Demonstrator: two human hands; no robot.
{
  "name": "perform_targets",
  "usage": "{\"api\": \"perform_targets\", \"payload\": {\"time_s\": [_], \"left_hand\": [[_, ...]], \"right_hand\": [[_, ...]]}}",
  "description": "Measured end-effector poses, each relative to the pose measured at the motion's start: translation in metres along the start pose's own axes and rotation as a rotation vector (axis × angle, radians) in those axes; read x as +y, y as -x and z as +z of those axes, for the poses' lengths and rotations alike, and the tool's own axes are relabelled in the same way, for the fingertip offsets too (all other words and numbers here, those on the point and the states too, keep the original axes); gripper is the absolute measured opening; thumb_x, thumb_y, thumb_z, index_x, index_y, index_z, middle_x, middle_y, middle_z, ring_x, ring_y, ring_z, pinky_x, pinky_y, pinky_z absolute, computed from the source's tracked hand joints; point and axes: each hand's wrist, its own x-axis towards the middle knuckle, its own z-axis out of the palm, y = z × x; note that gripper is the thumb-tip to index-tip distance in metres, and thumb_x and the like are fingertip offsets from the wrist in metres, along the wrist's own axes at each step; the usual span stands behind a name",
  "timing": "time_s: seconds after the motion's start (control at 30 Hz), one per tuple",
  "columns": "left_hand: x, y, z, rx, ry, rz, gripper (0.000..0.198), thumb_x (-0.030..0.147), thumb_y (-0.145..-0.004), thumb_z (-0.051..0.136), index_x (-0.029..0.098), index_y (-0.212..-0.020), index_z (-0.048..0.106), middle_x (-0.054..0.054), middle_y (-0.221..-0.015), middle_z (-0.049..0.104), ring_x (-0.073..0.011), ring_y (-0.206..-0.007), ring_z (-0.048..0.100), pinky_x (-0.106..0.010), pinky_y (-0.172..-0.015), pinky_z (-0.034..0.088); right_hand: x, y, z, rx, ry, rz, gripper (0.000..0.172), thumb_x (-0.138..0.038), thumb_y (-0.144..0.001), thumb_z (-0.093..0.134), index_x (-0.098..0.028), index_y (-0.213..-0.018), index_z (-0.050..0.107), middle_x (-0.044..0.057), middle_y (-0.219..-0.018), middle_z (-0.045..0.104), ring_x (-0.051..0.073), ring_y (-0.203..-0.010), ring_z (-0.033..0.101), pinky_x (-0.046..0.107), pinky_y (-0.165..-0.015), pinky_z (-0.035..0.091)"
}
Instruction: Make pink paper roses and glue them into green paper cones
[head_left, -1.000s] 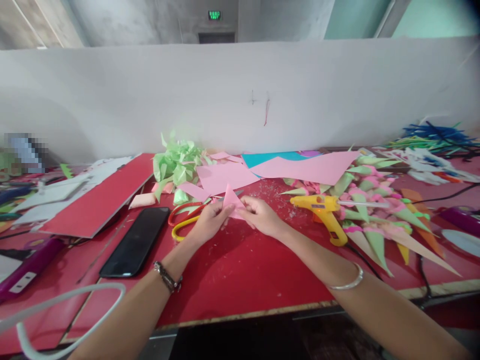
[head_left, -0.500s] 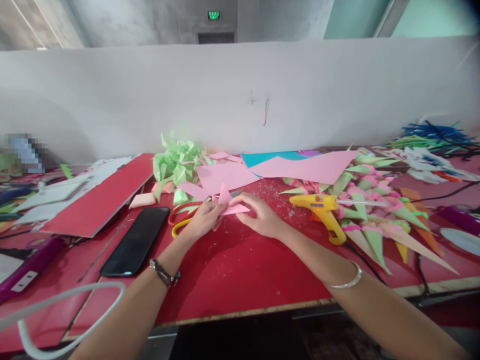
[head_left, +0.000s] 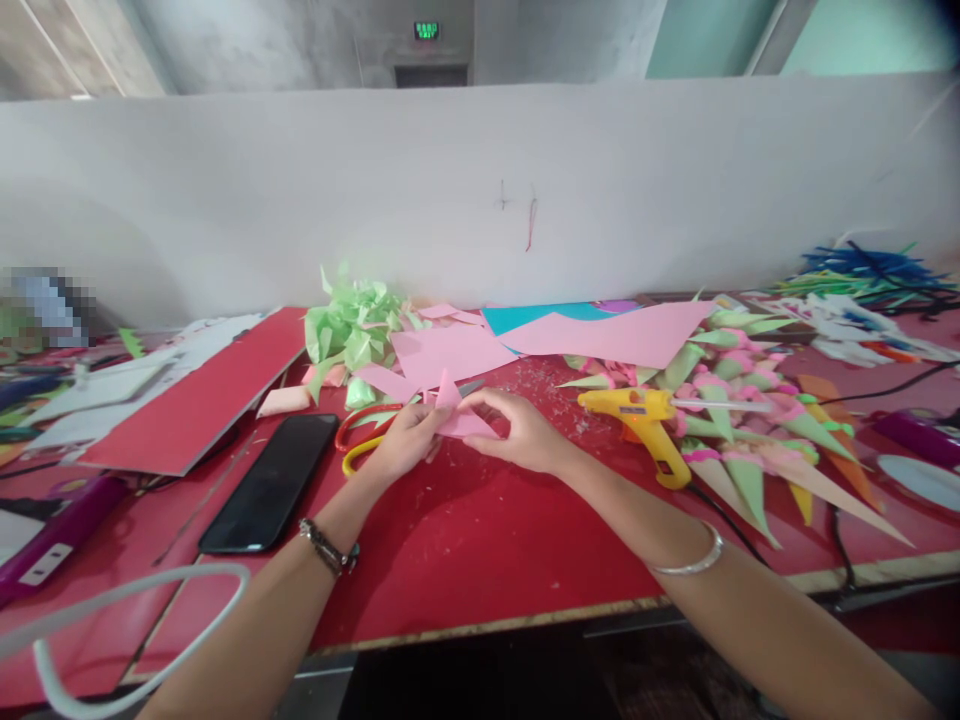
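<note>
A small pink paper piece with a pointed tip is pinched between both my hands above the red table. My left hand grips its left side, a bracelet on that wrist. My right hand holds its right edge with thumb and fingers, a silver bangle on that forearm. Red and yellow scissors lie just left of my left hand. A yellow glue gun rests to the right of my right hand.
A black phone lies at the left. Pink sheets and crumpled green paper sit by the white wall. Several pink and green paper cones pile up at the right. A white cable loops at the near left.
The pink piece has been turned and folded slightly between my fingers; both hands stayed in nearly the same place above the table.
</note>
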Motion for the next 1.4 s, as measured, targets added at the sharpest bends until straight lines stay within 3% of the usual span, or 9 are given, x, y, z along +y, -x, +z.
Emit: {"api": "perform_targets", "payload": {"time_s": [0.27, 0.4, 0.5, 0.7, 0.87, 1.0, 1.17, 1.4], "left_hand": [[0.004, 0.003, 0.005, -0.080, 0.047, -0.010, 0.047, 0.052, -0.075, 0.043, 0.017, -0.043, 0.036, 0.007, -0.030, 0.032, -0.0051, -0.029, 0.035, -0.019, -0.035, 0.028], [0.002, 0.005, 0.009, -0.152, 0.033, 0.025, 0.050, 0.054, -0.079, 0.037, 0.016, -0.047, 0.040, 0.005, -0.033, 0.037, -0.0055, -0.032, 0.037, -0.019, -0.037, 0.030], [0.001, 0.006, 0.010, -0.123, -0.032, 0.071, 0.055, 0.051, -0.084, 0.028, 0.016, -0.044, 0.040, 0.003, -0.035, 0.040, -0.0058, -0.035, 0.040, -0.019, -0.043, 0.035], [0.008, 0.006, 0.009, -0.092, -0.124, 0.106, 0.043, 0.047, -0.084, 0.035, 0.016, -0.056, 0.046, 0.005, -0.036, 0.041, -0.0055, -0.036, 0.039, -0.018, -0.044, 0.033], [0.007, 0.005, 0.008, -0.083, -0.213, 0.136, 0.047, 0.043, -0.086, 0.031, 0.016, -0.049, 0.042, 0.004, -0.037, 0.042, -0.0058, -0.038, 0.040, -0.018, -0.047, 0.034], [0.005, 0.004, 0.009, -0.027, -0.306, 0.184, 0.048, 0.040, -0.087, 0.032, 0.017, -0.046, 0.040, 0.004, -0.036, 0.042, -0.0058, -0.038, 0.040, -0.018, -0.047, 0.033], [0.005, 0.003, 0.010, 0.046, -0.385, 0.247, 0.047, 0.035, -0.086, 0.035, 0.016, -0.043, 0.039, 0.005, -0.035, 0.041, -0.0050, -0.037, 0.040, -0.017, -0.046, 0.032], [0.005, 0.003, 0.009, 0.038, -0.359, 0.232, 0.047, 0.036, -0.085, 0.038, 0.015, -0.043, 0.039, 0.005, -0.035, 0.041, -0.0041, -0.035, 0.037, -0.017, -0.043, 0.030]], "right_hand": [[0.001, -0.003, 0.004, 0.075, -0.155, 0.060, 0.011, -0.027, -0.074, 0.056, -0.019, -0.080, 0.058, 0.002, -0.083, 0.062, 0.014, -0.080, 0.057, 0.029, -0.075, 0.044], [0.007, -0.003, 0.008, 0.080, -0.279, 0.162, 0.014, -0.030, -0.071, 0.060, -0.017, -0.072, 0.058, 0.000, -0.072, 0.061, 0.013, -0.068, 0.055, 0.026, -0.064, 0.044], [0.008, -0.004, 0.009, 0.088, -0.351, 0.237, 0.019, -0.033, -0.068, 0.062, -0.016, -0.074, 0.058, 0.001, -0.072, 0.062, 0.013, -0.066, 0.056, 0.026, -0.062, 0.044], [0.010, -0.006, 0.007, 0.150, -0.404, 0.249, 0.019, -0.028, -0.071, 0.059, -0.016, -0.085, 0.057, 0.003, -0.082, 0.063, 0.015, -0.077, 0.058, 0.029, -0.071, 0.045], [0.009, -0.006, 0.008, 0.168, -0.418, 0.254, 0.015, -0.025, -0.072, 0.058, -0.018, -0.083, 0.051, 0.002, -0.082, 0.061, 0.014, -0.077, 0.058, 0.028, -0.070, 0.046], [0.008, -0.006, 0.010, 0.249, -0.529, 0.327, 0.028, -0.025, -0.068, 0.061, -0.021, -0.090, 0.044, 0.001, -0.082, 0.061, 0.014, -0.076, 0.059, 0.028, -0.069, 0.047], [0.012, -0.005, 0.010, 0.136, -0.537, 0.380, 0.021, -0.036, -0.074, 0.054, -0.017, -0.081, 0.055, 0.002, -0.073, 0.063, 0.015, -0.070, 0.060, 0.029, -0.069, 0.045], [0.014, -0.006, 0.006, 0.144, -0.360, 0.277, 0.023, -0.035, -0.076, 0.054, -0.014, -0.079, 0.062, 0.002, -0.074, 0.064, 0.015, -0.071, 0.057, 0.027, -0.067, 0.043]]}}
